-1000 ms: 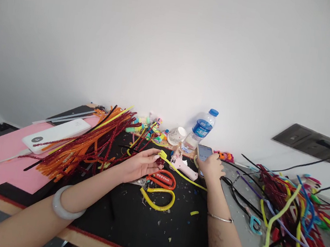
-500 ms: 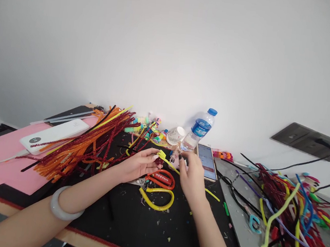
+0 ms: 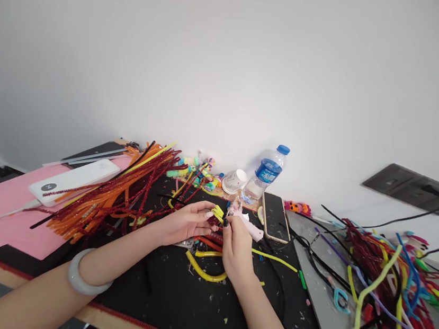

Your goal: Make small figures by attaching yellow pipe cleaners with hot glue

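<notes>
A bent yellow pipe cleaner (image 3: 218,212) is pinched in the fingertips of my left hand (image 3: 184,221), which is closed on its folded end. My right hand (image 3: 238,249) closes thumb and finger on the same strand, close beside the left fingertips. Its long tail (image 3: 274,257) runs out to the right past the right hand. Something dark red shows by the left fingers, mostly hidden. Below the hands lies a yellow looped handle (image 3: 206,275), with a red handle (image 3: 207,242) partly covered behind it. A pale pink glue gun (image 3: 252,229) rests just behind the right hand.
Red and orange pipe cleaners (image 3: 107,193) lie over a white power bank (image 3: 75,181) and pink sheets (image 3: 6,207) at left. A paper cup (image 3: 234,181), water bottle (image 3: 265,175) and phone (image 3: 276,219) stand or lie behind. Mixed pipe cleaners (image 3: 385,281) cover the right side.
My right hand has moved left and inward to the left fingertips, now pinching the yellow pipe cleaner and uncovering the glue gun. The phone's lit screen has gone dark.
</notes>
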A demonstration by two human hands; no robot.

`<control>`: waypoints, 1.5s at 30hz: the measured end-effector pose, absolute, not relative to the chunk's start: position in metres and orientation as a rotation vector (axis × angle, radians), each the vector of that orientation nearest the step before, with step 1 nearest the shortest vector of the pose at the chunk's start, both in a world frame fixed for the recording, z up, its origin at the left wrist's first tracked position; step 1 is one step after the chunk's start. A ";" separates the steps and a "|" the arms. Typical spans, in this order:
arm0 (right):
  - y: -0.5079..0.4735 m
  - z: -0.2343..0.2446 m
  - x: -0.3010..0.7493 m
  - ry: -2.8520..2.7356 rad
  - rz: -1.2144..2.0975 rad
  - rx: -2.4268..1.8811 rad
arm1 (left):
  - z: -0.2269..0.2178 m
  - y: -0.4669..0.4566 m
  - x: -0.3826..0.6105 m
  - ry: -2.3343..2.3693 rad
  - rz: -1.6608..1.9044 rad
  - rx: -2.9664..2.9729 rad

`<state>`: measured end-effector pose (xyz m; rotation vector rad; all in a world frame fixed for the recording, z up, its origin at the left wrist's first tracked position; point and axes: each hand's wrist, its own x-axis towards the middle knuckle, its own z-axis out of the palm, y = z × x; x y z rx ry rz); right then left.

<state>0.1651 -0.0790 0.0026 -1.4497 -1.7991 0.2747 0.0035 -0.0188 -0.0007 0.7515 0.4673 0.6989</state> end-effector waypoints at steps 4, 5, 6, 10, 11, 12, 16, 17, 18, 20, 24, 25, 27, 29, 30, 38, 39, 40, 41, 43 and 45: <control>-0.077 -0.002 0.168 -1.774 0.275 -1.447 | 0.002 -0.020 0.003 0.452 0.646 0.765; -0.077 -0.002 0.169 -1.768 0.271 -1.443 | 0.002 -0.020 0.003 0.448 0.639 0.766; -0.077 -0.003 0.169 -1.764 0.269 -1.439 | 0.003 -0.021 0.002 0.443 0.634 0.767; -0.078 -0.003 0.170 -1.746 0.264 -1.435 | 0.003 -0.021 0.002 0.443 0.625 0.774; -0.078 -0.003 0.169 -1.742 0.263 -1.437 | 0.002 -0.021 0.003 0.449 0.627 0.779; -0.078 -0.003 0.169 -1.736 0.262 -1.439 | 0.002 -0.021 0.003 0.456 0.632 0.785; -0.078 -0.003 0.169 -1.721 0.259 -1.447 | 0.001 -0.020 0.005 0.472 0.652 0.823; -0.078 -0.004 0.170 -1.720 0.259 -1.451 | 0.000 -0.020 0.005 0.472 0.652 0.831; -0.078 -0.005 0.170 -1.718 0.259 -1.456 | 0.000 -0.020 0.005 0.472 0.652 0.839; -0.078 -0.006 0.170 -1.715 0.258 -1.469 | 0.000 -0.020 0.006 0.472 0.651 0.847; -0.078 -0.006 0.170 -1.714 0.260 -1.472 | 0.000 -0.020 0.005 0.472 0.646 0.853; -0.078 -0.006 0.170 -1.713 0.260 -1.474 | 0.000 -0.020 0.005 0.472 0.644 0.856; -0.078 -0.005 0.170 -1.712 0.260 -1.481 | 0.001 -0.020 0.005 0.474 0.643 0.862; -0.078 -0.004 0.170 -1.708 0.254 -1.490 | 0.002 -0.020 0.005 0.475 0.645 0.863; -0.078 -0.004 0.170 -1.707 0.251 -1.492 | 0.002 -0.020 0.005 0.474 0.646 0.862; -0.077 -0.006 0.170 -1.691 0.236 -1.522 | 0.003 -0.021 0.005 0.490 0.651 0.875; -0.077 -0.006 0.170 -1.689 0.232 -1.523 | 0.003 -0.021 0.006 0.489 0.651 0.879; -0.077 -0.006 0.170 -1.690 0.228 -1.521 | 0.003 -0.021 0.006 0.488 0.651 0.883; -0.077 -0.005 0.170 -1.689 0.224 -1.519 | 0.003 -0.021 0.006 0.485 0.652 0.884; -0.077 -0.005 0.170 -1.690 0.219 -1.514 | 0.003 -0.021 0.006 0.477 0.648 0.881; -0.077 -0.004 0.170 -1.690 0.217 -1.511 | 0.002 -0.021 0.006 0.469 0.644 0.866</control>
